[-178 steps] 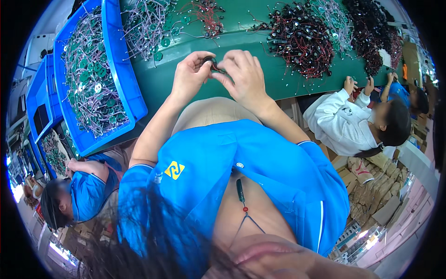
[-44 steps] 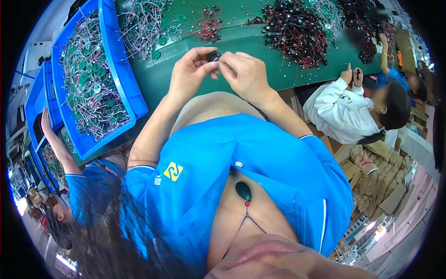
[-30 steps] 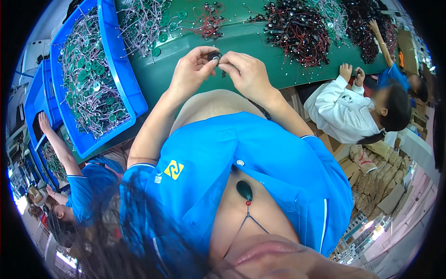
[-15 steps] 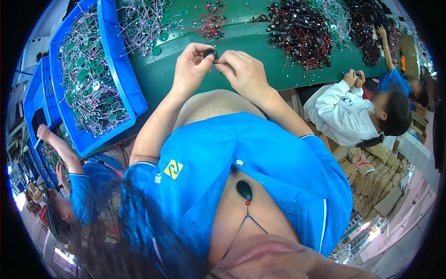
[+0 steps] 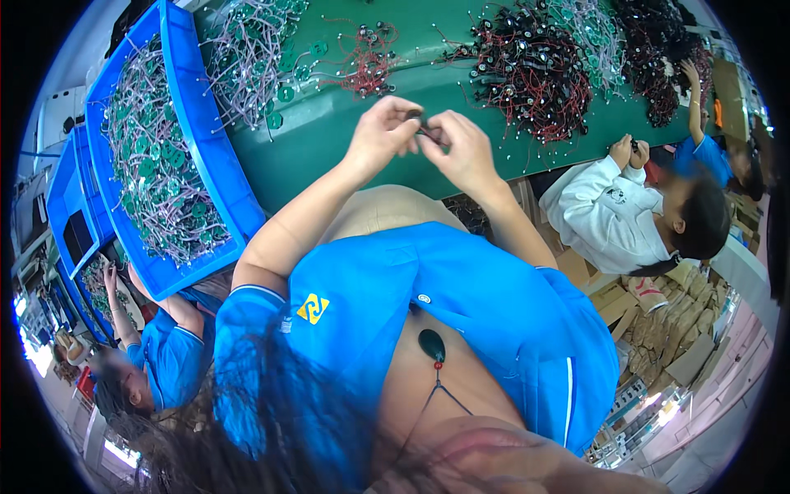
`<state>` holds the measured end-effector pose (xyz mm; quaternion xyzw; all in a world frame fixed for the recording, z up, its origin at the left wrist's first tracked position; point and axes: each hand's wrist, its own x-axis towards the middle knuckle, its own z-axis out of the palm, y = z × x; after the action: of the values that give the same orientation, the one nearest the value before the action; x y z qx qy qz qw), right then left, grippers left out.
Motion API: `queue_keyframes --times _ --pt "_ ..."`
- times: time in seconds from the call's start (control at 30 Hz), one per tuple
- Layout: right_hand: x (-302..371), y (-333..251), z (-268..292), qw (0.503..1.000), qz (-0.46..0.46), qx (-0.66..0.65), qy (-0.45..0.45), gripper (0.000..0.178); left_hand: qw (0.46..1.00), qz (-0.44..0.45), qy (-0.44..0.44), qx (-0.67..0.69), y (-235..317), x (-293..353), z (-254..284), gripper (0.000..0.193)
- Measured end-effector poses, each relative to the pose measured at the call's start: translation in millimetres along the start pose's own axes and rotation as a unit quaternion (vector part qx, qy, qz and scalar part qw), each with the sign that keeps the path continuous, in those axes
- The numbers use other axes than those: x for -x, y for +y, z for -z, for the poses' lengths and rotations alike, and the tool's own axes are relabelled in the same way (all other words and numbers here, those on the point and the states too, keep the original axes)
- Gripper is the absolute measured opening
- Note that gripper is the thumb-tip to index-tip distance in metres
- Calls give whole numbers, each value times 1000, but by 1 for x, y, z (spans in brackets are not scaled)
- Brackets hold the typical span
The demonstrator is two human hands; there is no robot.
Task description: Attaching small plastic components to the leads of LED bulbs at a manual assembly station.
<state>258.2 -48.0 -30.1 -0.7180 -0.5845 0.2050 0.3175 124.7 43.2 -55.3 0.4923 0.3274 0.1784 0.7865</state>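
Note:
Over the front part of the green tabletop [image 5: 329, 156], my hands meet with their fingertips close together. Between the thumb and fingers of my left hand [image 5: 378, 138] is a small dark round part [image 5: 414, 114], mostly covered by the fingers. My right hand [image 5: 465, 152] is closed in a pinch right beside it. A dark sliver shows at its fingertips, too small and blurred to name. Beyond my hands lies a small heap of red-wired black round parts [image 5: 370, 62].
At the left stands a blue bin [image 5: 234, 177] of green discs with pale wires. More wired discs [image 5: 251, 53] lie beside it. A larger pile of black parts with red wires [image 5: 531, 74] lies at the far right. Co-workers sit on both sides, one in a grey sweatshirt [image 5: 605, 206].
Both hands have shifted right and slightly down, still together. The round part has turned and is more hidden by my fingers. The left co-worker's arms have moved.

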Motion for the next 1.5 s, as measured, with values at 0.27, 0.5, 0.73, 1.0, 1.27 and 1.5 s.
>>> queue_keyframes --times 0.27,0.5,0.73,1.0,1.27,1.5 --pt "-48 111 92 838 -83 422 335 23 957 -96 156 -225 -1 -123 64 22" --pt "-131 136 -9 977 -88 101 165 14 766 -91 295 -564 -13 -257 163 35" --pt "-198 133 -119 986 -18 151 66 29 749 48 281 -598 -11 -323 144 28" --pt "-206 129 -126 993 -69 81 -45 21 839 -89 204 -496 -5 -266 177 34" --pt "-174 66 -57 958 -190 -216 2 15 954 -124 172 -210 16 -139 139 18" --pt "-124 2 -20 867 -92 -488 -34 14 987 -22 139 -75 45 -36 65 17"
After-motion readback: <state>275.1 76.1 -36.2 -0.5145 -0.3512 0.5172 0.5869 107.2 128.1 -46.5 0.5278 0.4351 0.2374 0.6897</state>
